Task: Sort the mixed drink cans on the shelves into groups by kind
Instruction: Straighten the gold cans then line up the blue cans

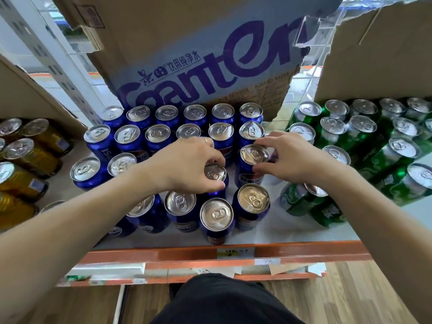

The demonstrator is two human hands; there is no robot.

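Several blue cans (131,137) stand upright in rows in the middle of a white shelf (292,228). My left hand (187,164) grips the rim of one blue can (215,173) from above with curled fingers. My right hand (289,157) pinches the top rim of another blue can (253,155) just to the right of it. Green cans (360,132) are grouped at the right, two of them partly under my right forearm. Gold cans (30,155) are grouped at the left.
A large cardboard water carton (205,54) stands behind the blue cans. More cardboard boxes sit at the back left (35,94) and back right (378,50). An orange shelf beam (210,256) with paper labels runs along the front edge, above a wooden floor (350,295).
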